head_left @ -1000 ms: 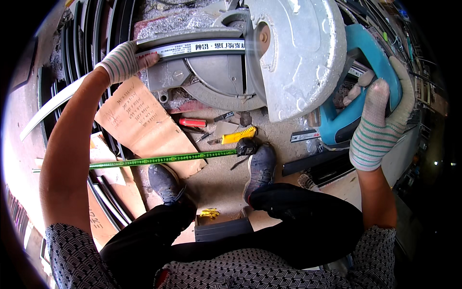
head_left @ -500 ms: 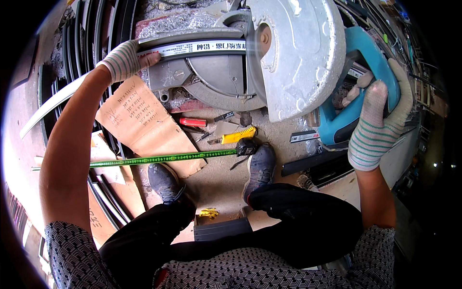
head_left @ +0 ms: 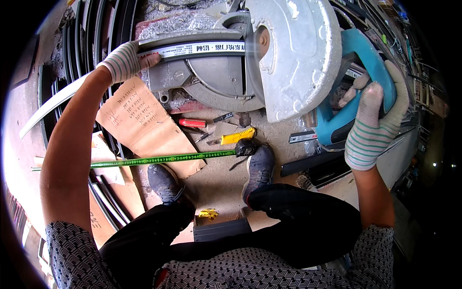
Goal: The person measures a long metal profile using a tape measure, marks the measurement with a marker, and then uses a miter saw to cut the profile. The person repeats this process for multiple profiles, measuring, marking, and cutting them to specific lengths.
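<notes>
Both hands [head_left: 121, 63] [head_left: 378, 124] beyond saw guard's edge [head_left: 333, 58]

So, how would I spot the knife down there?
Find the big saw at the top, then drop to the floor just below it. Among the small tools there, between the red handle and the tape measure's black case, lies the knife; its bright yellow body sets it apart.

**Floor [head_left: 219, 185] Check: Loose Items Noted**

From where I stand, a cardboard sheet [head_left: 156, 137] bearing handwriting lies askew. An extended green tape measure [head_left: 192, 156] crosses over it, the black case [head_left: 245, 147] just beside a yellow utility knife [head_left: 238, 136]. A red-handled tool [head_left: 193, 123] lies near the knife. Long dark strips [head_left: 115, 24] run side by side at left. One small yellow object [head_left: 208, 214]: kind unclear.
</notes>
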Demonstrator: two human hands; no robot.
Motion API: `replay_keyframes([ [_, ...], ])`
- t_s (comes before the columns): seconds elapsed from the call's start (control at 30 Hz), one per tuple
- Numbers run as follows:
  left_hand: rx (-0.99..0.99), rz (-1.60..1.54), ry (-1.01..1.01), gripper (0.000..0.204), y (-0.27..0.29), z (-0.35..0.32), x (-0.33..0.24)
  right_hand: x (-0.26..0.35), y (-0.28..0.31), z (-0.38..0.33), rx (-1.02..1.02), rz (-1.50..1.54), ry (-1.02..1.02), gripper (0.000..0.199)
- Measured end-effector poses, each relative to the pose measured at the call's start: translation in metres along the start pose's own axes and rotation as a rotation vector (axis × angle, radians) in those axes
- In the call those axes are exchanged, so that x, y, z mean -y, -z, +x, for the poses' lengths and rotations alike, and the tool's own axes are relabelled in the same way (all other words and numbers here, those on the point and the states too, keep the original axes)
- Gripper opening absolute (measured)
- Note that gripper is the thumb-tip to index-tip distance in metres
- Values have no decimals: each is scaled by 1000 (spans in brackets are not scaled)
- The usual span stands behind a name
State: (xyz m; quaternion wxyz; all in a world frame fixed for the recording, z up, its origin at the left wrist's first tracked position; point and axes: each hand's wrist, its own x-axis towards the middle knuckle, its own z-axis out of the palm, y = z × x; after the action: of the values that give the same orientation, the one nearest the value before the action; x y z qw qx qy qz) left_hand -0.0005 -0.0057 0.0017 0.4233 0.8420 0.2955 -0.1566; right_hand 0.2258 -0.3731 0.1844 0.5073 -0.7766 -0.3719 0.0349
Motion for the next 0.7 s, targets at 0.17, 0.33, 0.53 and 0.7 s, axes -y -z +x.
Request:
replay_keyframes([
  [0.17, -29, -23, -32, 56, -3, 2, 9, 1, -1, -2, 0, -2, 1, 56],
  [0.33, -27, -30, -34, 55, -2, -3, 0, -3, -2, -5, 5, 7, -6, 55],
  [0.53, -15, 11, -50, 53, 0, 0, 1, -12, 0, -11, 29, -8, 40, 54],
  [0.7, -33, -46, -74, 52, -3, 0, 6, -10, -5, -16, -10, 22, 44, 54],
])
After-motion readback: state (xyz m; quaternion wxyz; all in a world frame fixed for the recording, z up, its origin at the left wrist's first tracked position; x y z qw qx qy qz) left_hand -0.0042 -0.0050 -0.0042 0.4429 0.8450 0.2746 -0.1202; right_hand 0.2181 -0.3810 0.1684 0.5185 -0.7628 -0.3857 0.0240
